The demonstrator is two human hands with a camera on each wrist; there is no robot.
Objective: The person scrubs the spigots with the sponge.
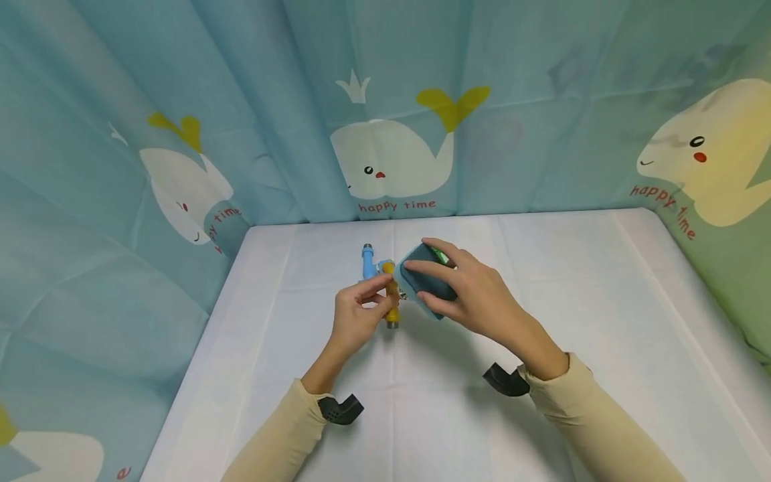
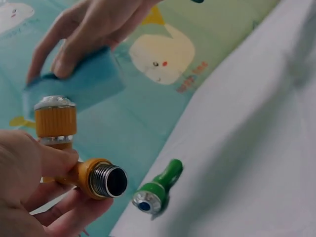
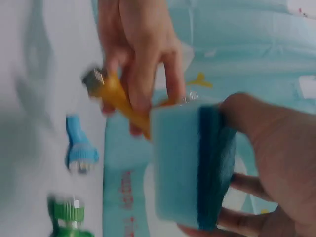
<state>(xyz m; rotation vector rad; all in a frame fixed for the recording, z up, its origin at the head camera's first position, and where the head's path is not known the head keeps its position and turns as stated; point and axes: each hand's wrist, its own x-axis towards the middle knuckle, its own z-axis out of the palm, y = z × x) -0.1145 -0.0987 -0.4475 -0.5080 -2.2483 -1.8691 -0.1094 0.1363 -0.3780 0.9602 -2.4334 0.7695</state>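
Observation:
My left hand [image 1: 359, 314] pinches a yellow-orange angle valve [image 1: 392, 314] between thumb and fingers. In the left wrist view, the valve's ribbed knob [image 2: 56, 121] points up and its threaded metal outlet [image 2: 109, 180] faces the camera. My right hand [image 1: 482, 294] grips a two-layer sponge [image 3: 177, 163], pale blue foam with a darker blue scouring side, thumb and fingers spread over the dark layer. The sponge's pale face is turned toward the valve, right beside it; in the right wrist view it overlaps part of the valve.
A blue valve [image 1: 369, 262] lies on the white-covered table [image 1: 289, 348] beyond my left hand. Behind the sponge lies a green valve [image 2: 158, 188], mostly hidden in the head view. A whale-print curtain [image 1: 271, 134] encloses the table's back and sides.

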